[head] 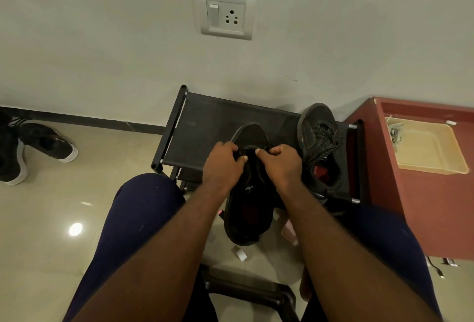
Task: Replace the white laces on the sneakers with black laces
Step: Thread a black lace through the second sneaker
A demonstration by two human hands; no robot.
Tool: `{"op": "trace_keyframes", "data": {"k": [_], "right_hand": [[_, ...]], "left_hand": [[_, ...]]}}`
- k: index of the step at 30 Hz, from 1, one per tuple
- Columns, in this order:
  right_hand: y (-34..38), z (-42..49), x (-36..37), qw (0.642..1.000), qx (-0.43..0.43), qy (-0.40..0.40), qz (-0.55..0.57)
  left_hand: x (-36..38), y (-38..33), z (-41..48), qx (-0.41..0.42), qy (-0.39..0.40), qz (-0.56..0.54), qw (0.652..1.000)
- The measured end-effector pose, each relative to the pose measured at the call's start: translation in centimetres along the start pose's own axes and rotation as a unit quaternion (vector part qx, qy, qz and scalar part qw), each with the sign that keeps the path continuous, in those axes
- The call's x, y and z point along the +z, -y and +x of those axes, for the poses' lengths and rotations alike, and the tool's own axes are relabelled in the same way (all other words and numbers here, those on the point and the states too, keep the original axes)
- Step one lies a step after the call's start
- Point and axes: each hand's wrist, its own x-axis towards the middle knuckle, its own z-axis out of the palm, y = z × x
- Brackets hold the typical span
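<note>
Sneaker [247, 193], black, frame centre, toe propped on rack [205, 116], we judge for steadiness. Our left hand [223, 165] and right hand [284, 165] pinch its eyelet rows, fingers curled. Second sneaker [320, 142], right, black-laced. White laces [395, 131] discarded in tray [431, 147].

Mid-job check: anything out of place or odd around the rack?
The second sneaker lies tilted at the right end of the rack, black laces bunched untidily. White scraps litter the floor beneath the held sneaker. Nothing looks damaged.
</note>
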Motion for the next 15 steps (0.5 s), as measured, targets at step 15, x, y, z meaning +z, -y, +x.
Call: {"op": "trace_keyframes", "data": {"k": [15], "right_hand": [[-2.0, -0.9, -0.8, 0.990, -0.126, 0.037, 0.044]], "left_hand": [[0.2, -1.1, 1.0, -0.064, 0.091, 0.050, 0.993]]}}
